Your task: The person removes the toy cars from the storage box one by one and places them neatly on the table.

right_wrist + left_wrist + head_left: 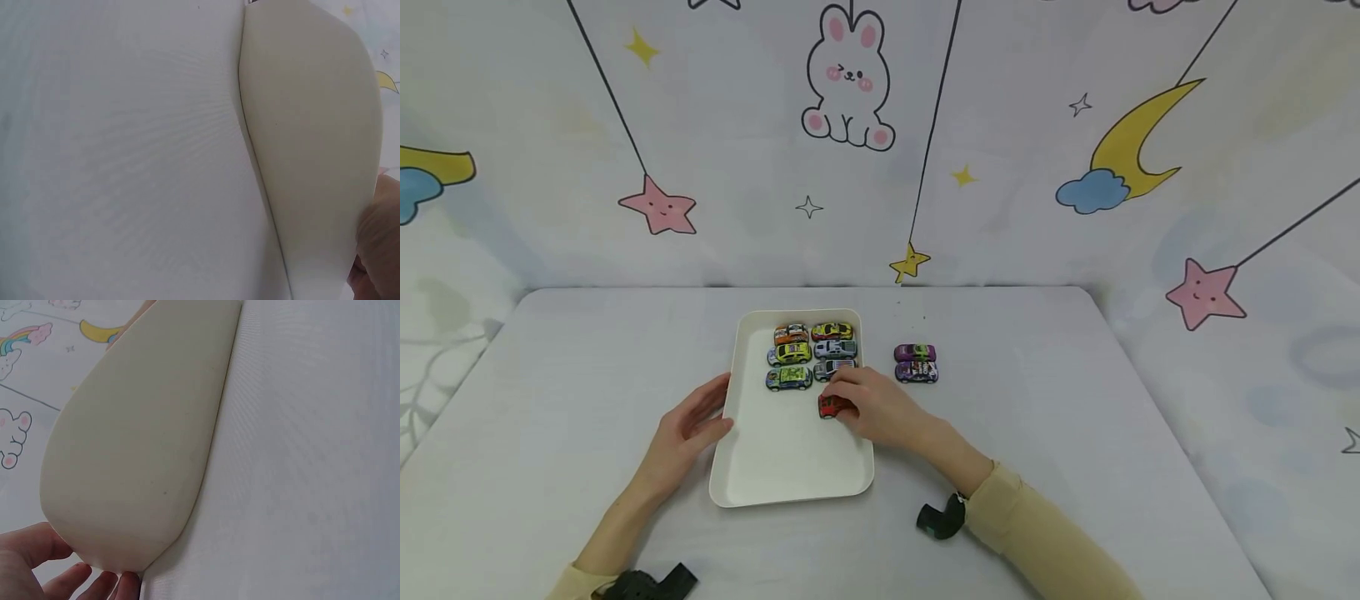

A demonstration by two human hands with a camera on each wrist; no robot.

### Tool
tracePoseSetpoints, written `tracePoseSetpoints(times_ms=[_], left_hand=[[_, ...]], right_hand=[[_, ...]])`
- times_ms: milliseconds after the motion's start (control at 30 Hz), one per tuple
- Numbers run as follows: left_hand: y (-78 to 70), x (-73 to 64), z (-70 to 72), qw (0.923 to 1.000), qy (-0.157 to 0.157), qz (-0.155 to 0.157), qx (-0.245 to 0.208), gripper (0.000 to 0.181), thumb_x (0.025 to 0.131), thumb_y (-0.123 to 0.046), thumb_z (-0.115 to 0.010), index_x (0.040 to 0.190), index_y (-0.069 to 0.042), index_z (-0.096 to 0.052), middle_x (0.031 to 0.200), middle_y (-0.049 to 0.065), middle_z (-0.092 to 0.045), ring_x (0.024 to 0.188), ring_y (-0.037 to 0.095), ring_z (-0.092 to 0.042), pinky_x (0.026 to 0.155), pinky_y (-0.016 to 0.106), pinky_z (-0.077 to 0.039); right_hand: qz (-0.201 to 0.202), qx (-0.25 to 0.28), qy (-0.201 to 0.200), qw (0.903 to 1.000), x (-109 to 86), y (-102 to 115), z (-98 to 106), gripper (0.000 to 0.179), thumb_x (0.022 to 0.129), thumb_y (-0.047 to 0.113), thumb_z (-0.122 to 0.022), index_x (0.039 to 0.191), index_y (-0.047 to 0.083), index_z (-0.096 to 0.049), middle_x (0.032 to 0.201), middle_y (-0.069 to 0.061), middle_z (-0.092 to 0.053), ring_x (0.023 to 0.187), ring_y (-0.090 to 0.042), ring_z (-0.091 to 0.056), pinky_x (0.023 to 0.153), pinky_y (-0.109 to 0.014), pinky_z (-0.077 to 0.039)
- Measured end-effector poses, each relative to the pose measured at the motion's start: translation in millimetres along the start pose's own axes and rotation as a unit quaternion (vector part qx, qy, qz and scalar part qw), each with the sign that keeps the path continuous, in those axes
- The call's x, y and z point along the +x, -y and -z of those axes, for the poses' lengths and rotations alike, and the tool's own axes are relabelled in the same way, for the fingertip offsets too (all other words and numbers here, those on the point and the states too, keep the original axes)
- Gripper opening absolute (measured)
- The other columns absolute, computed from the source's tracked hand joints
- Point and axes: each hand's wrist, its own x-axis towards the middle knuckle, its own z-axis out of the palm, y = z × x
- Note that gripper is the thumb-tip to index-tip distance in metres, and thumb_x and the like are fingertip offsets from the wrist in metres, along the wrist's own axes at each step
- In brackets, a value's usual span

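Observation:
In the head view my right hand [876,407] pinches a small red toy car [829,407] over the right half of a white tray [790,467]. My left hand [681,437] holds the tray's left side, thumb at the rim. The left wrist view shows its fingers [69,581] against the tray's outer wall. Several toy cars stand in two columns at the tray's far end, among them a green one [788,378] and a grey one [833,368], partly covered by my right hand. In the right wrist view that hand [378,240] is partly behind the tray wall.
Right of the tray, a purple and green toy car [915,352] and a dark purple one [916,372] stand close together on the white table [1037,400]. A wall [737,125] with cartoon drawings rises behind the table's far edge.

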Motion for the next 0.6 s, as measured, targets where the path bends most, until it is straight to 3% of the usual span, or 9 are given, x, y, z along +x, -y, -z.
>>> tracePoseSetpoints(times_ms=[600], left_hand=[[-1.4,0.1,-0.3,1.0000,0.003,-0.004,0.000,0.057,0.097,0.001,-0.060,0.149,0.007,-0.038,0.149,0.037,-0.038,0.130,-0.003,-0.050,0.099,0.012,-0.047]], right_hand=[[0.051,-0.012,-0.033,0.9980,-2.0,-1.0,-5.4,0.028,0.089,0.008,-0.074,0.117,0.008,-0.072,0.113,-0.004,-0.065,0.102,-0.015,-0.064,0.089,-0.024,-0.056]])
